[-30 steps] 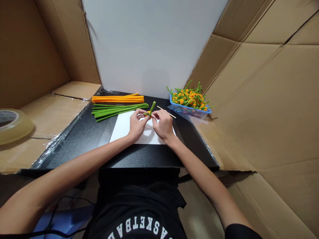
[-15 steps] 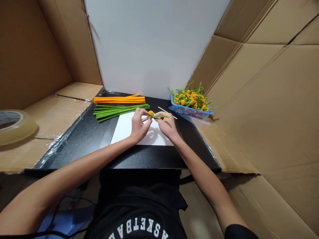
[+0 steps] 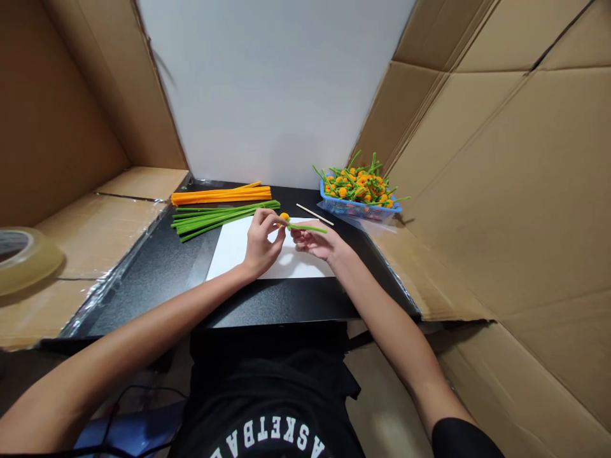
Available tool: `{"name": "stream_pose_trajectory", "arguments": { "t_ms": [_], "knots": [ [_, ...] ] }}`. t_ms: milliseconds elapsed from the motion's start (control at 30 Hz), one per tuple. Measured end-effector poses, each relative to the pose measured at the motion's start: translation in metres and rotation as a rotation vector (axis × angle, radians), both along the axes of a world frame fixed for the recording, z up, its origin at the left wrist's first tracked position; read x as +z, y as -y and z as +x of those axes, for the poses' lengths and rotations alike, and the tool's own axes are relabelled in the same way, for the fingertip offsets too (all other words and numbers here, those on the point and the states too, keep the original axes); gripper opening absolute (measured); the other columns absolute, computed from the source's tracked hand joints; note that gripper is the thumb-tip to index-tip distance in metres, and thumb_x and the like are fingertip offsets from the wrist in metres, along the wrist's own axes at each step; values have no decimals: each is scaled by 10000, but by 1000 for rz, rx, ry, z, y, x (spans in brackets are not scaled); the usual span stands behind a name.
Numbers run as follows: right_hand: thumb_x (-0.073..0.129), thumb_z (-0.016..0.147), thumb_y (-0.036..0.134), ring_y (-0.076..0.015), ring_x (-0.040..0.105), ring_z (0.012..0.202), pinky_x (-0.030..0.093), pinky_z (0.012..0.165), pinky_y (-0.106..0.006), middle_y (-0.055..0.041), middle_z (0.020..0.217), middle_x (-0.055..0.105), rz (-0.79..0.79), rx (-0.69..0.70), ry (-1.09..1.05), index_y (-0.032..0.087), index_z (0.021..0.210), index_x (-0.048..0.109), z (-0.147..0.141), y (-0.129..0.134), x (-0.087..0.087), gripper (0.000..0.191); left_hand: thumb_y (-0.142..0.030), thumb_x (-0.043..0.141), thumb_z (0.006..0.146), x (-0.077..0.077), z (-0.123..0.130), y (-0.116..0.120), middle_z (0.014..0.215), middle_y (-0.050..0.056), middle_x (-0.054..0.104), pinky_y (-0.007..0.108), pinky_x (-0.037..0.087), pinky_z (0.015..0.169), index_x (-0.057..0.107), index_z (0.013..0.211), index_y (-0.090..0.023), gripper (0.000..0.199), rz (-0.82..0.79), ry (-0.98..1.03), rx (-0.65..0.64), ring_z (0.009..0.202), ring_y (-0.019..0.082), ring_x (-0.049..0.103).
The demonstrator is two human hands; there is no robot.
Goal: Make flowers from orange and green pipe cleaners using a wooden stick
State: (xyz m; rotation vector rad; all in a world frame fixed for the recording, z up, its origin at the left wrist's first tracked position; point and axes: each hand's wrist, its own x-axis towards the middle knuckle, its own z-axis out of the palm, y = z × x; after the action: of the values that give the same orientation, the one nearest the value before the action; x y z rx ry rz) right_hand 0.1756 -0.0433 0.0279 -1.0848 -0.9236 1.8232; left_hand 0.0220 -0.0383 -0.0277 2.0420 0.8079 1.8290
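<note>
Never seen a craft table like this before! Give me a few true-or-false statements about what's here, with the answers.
1. The left hand holds a small orange pom-pom on a green stem. True.
2. The blue plastic basket holds orange pom-poms on green stems. True.
3. The right hand grips a wooden stick. False: the stick lies on the black table, and the right hand is at the green stem.
4. The roll of clear tape sits on the white paper. False: it sits on cardboard at the far left.
5. The orange pipe cleaners lie beside the green pipe cleaners. True.
</note>
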Motion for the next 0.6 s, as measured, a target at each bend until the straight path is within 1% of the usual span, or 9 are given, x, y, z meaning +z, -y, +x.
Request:
{"name": "stream_pose_trajectory", "arguments": {
  "t_ms": [100,167,233,267,333,367,467,533,600],
  "knots": [
    [630,762,74,-36,248,474,218,432,-149,57,560,398,-42,-49,-24,121,697,580,-2,0,0,95,-203,618,912,0,0,-1,996,42,506,266,645,769,654,970,-213,69,-52,22,-29,958,137,587],
    [602,761,53,-40,259,474,220,432,-154,47,561,422,-56,-80,-6,121,711,596,-2,0,-1,85,-229,636,904,0,0,-2,1008,43,524,274,641,773,661,993,-220,92,-110,47,-71,963,141,596],
    [625,743,64,-47,275,475,226,438,-171,45,554,426,-26,-84,51,133,690,591,-2,0,-3,93,-240,660,886,0,0,-3,1018,42,545,278,633,777,669,1002,-225,118,-167,67,-115,956,141,601],
    [654,728,87,-52,285,475,229,442,-183,49,545,420,16,-90,95,142,672,586,-2,-1,-5,104,-244,672,874,1,-1,-4,1019,41,553,278,628,779,674,1008,-227,135,-192,76,-133,951,140,602],
    [715,698,165,-67,315,480,245,459,-212,53,524,418,165,-128,222,153,643,597,-2,-2,-10,131,-261,696,850,0,-4,-8,1020,42,562,278,619,778,686,1028,-233,180,-244,87,-159,943,141,602],
    [732,688,207,-78,345,491,265,474,-225,46,521,443,272,-170,302,154,634,614,-2,-3,-12,140,-276,709,838,0,-5,-11,1018,43,568,278,615,771,693,1034,-236,200,-272,81,-174,939,144,604],
    [717,699,279,-113,465,560,348,554,-257,4,582,589,601,-320,549,149,654,685,-2,-7,-18,141,-331,758,784,-3,-10,-21,998,49,603,283,602,750,713,1005,-229,247,-352,36,-247,912,157,619],
    [693,727,291,-127,514,592,377,591,-267,-17,635,653,717,-355,651,147,686,711,-2,-9,-20,151,-352,786,744,-5,-12,-27,1003,59,632,299,596,760,715,965,-217,268,-391,34,-288,916,171,632],
    [678,751,298,-130,532,599,391,603,-269,-26,660,676,768,-344,678,146,717,722,-2,-9,-20,162,-359,807,710,-5,-13,-30,1032,70,654,322,593,783,707,945,-207,297,-420,76,-302,929,184,644]
  ]
}}
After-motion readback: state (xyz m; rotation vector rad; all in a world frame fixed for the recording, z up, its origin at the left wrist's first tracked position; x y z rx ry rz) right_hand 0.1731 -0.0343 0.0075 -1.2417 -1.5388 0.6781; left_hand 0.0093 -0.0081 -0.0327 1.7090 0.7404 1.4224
